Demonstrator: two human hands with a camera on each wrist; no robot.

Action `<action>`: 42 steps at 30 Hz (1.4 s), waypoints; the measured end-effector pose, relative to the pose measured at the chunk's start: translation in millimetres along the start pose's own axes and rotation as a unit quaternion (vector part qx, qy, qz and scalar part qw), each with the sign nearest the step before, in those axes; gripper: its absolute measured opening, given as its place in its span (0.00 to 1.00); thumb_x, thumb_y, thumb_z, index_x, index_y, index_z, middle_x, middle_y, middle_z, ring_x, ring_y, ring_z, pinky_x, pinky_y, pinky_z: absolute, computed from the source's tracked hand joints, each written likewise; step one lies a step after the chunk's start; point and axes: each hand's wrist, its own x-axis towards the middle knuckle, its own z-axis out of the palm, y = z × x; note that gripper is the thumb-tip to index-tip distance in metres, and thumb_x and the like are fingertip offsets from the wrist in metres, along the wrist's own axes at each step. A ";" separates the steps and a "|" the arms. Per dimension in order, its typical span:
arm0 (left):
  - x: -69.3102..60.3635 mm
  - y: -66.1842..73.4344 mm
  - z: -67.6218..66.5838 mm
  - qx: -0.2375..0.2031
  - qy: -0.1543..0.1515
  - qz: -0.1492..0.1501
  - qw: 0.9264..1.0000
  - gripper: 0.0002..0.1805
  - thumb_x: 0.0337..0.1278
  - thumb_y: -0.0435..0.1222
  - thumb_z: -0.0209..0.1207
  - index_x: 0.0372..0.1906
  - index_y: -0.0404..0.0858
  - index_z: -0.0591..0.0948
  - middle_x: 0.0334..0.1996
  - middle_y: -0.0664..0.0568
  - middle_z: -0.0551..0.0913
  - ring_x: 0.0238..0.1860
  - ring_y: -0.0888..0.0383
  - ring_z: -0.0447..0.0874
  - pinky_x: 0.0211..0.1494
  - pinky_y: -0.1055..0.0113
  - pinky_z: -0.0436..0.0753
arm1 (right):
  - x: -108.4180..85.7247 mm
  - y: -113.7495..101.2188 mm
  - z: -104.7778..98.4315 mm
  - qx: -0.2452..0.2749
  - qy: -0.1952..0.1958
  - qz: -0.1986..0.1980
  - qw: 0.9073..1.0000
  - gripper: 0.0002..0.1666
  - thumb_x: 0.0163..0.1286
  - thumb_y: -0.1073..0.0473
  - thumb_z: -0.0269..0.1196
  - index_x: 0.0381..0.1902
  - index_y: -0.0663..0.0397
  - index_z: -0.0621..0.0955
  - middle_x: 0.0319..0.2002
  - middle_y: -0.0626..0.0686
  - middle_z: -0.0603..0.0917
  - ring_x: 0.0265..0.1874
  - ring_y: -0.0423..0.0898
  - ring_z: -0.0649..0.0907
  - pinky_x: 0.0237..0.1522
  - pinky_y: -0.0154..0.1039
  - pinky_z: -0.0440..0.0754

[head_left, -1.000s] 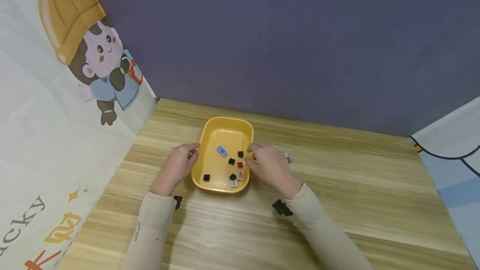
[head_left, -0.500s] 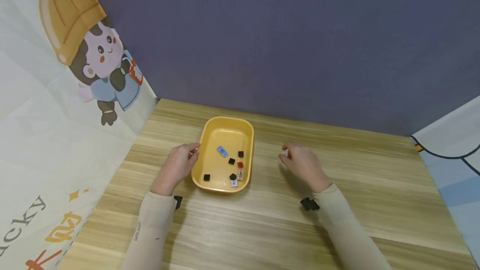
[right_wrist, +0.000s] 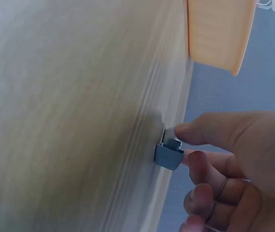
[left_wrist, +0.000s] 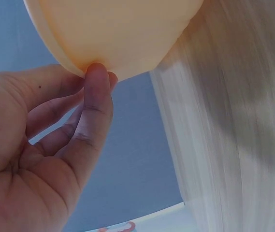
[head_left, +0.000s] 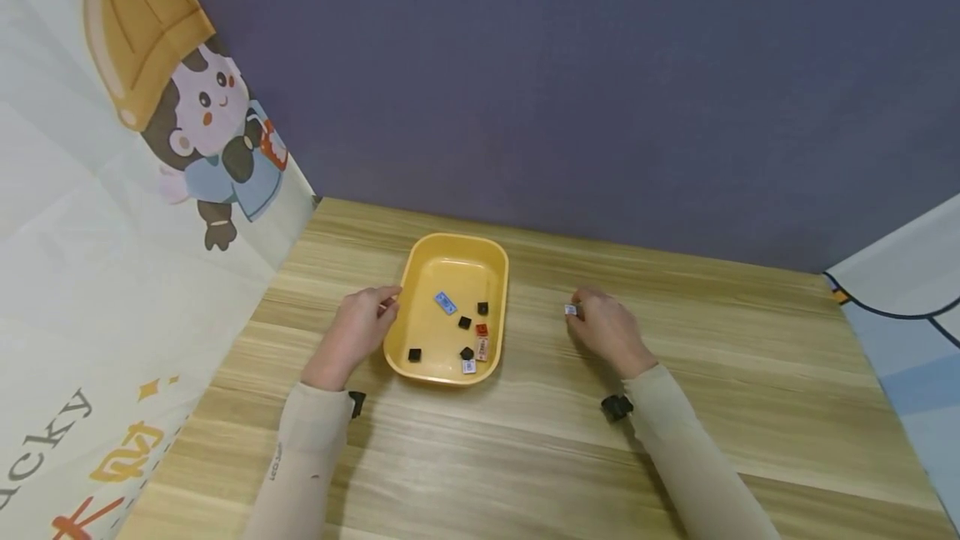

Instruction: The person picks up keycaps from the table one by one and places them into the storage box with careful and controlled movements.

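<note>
A yellow tray (head_left: 450,373) stands on the wooden table with several small pieces in it. My left hand (head_left: 351,336) pinches its left rim; in the left wrist view the thumb and index finger (left_wrist: 97,89) grip the tray's edge (left_wrist: 127,34). To the right of the tray, my right hand (head_left: 609,330) holds a small white printed block (head_left: 571,309) between thumb and index finger, at the table top. In the right wrist view a grey-blue block part (right_wrist: 169,155) shows just past the fingertips; the other fingers are curled.
Inside the tray lie a blue printed tile (head_left: 446,302), several black pieces (head_left: 415,355), a red piece (head_left: 482,329), a pink tile (head_left: 482,348) and a white tile (head_left: 468,367). A dark blue partition (head_left: 555,107) rises behind the table (head_left: 712,357).
My right hand has moved from the tray's right rim rightward to the small block on the table and now pinches it. The left hand has stayed at the tray's rim.
</note>
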 end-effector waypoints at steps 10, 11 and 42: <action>0.0 1.1 -0.3 0.000 -0.011 -0.014 1.000 0.18 0.67 0.27 0.59 0.59 0.27 0.79 0.40 0.40 0.85 0.39 0.49 0.85 0.39 0.62 0.87 | 2.7 0.9 0.3 -0.004 -0.023 0.015 1.000 0.10 0.72 0.58 0.64 0.44 0.60 0.82 0.27 0.49 0.79 0.20 0.44 0.75 0.20 0.40 0.75; 0.0 1.1 -0.2 -0.001 -0.012 -0.015 1.000 0.18 0.67 0.27 0.59 0.60 0.27 0.79 0.40 0.40 0.85 0.39 0.49 0.85 0.38 0.62 0.87 | 3.0 1.0 0.4 -0.005 -0.024 0.017 1.000 0.10 0.72 0.57 0.64 0.43 0.60 0.83 0.27 0.49 0.79 0.20 0.44 0.75 0.20 0.41 0.75; 0.4 1.6 -0.6 -0.004 -0.015 -0.015 1.000 0.17 0.68 0.27 0.58 0.60 0.27 0.79 0.41 0.39 0.85 0.39 0.49 0.85 0.38 0.62 0.87 | 3.4 -28.3 -21.7 0.022 0.007 -0.004 1.000 0.14 0.69 0.54 0.67 0.45 0.58 0.84 0.18 0.44 0.77 0.14 0.40 0.73 0.14 0.38 0.70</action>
